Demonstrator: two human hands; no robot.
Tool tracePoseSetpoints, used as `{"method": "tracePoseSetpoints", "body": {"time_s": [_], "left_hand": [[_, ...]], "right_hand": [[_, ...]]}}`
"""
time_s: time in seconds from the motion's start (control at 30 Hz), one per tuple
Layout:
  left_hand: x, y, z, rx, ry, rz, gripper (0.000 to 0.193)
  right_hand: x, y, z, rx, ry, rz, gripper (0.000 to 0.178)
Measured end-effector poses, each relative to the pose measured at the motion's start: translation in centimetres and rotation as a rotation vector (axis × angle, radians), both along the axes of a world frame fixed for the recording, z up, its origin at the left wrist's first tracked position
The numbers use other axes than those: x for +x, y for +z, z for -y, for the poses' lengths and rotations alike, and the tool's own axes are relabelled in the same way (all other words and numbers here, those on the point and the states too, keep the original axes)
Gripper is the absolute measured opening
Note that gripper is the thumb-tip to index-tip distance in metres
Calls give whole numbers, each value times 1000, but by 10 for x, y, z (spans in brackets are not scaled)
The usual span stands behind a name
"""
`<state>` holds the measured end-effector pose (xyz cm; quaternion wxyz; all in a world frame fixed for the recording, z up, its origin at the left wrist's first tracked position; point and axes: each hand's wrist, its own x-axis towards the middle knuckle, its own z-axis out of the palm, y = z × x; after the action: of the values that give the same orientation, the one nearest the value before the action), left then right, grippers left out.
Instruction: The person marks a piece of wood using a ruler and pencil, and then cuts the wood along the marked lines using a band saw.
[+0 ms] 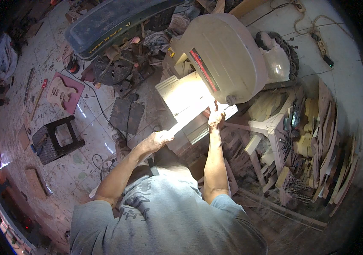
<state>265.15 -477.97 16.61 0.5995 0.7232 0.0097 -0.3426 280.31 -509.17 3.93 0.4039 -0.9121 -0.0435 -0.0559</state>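
Note:
A long pale strip, apparently wood [189,119], lies slantwise over the brightly lit machine table [167,88]. At its near end my left hand [159,141] is closed around it. My right hand [216,119] is at the far end, fingers curled against the strip, just under the rounded grey machine head [222,55]. The machine looks like a drill press; its head hides whatever tool sits below. Glare washes out the strip's middle and part of the table. Something small and reddish shows by my right fingertips.
Right of the machine, a wooden rack [270,127] holds drill bits [298,189] and upright boards [334,170]. On the left floor are a guitar-shaped body [61,93] and a black step stool [58,139]. A dark case [117,25] stands behind. A cable [98,102] crosses the floor.

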Motion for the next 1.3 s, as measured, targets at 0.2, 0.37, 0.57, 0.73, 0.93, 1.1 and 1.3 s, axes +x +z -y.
{"method": "tracePoseSetpoints", "body": {"time_s": [0.2,0.37,0.57,0.73,0.93,1.1,1.3], "left_hand": [[-2,1,1,6,-50,147,26],[0,6,0,25,-58,133,24],[-12,-47,1,64,-109,587,24],[-2,-11,1,38,-64,328,23],[0,1,-1,15,-30,159,24],[-3,-12,1,24,-38,295,24],[0,-1,-2,65,-59,176,24]], "right_hand": [[3,2,11,422,36,-240,50],[9,-26,21,302,179,-205,54],[11,-36,20,186,223,-116,60],[12,-46,39,-584,306,-68,64],[17,-30,42,-547,368,-234,65],[17,-13,40,-98,330,-413,64],[19,1,24,187,220,-512,64]]}}
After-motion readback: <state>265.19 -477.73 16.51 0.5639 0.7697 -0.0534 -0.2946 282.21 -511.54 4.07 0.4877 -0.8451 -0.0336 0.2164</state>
